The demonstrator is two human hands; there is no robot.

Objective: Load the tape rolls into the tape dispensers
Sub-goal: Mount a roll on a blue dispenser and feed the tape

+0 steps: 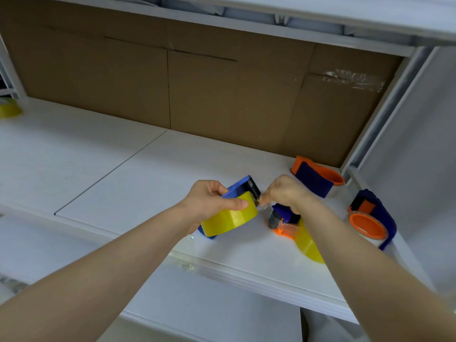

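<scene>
My left hand grips a blue tape dispenser with a yellow tape roll seated in it, held just above the white shelf. My right hand pinches the tape's free end at the dispenser's black toothed blade. Under my right wrist lies an orange and navy dispenser holding a yellow roll. Further right rest two more orange and navy dispensers, one at the back and one with a clear roll.
A cardboard sheet lines the back of the shelf. A white side panel closes the right end. Another yellow roll sits at the far left. The shelf's front edge runs below my forearms.
</scene>
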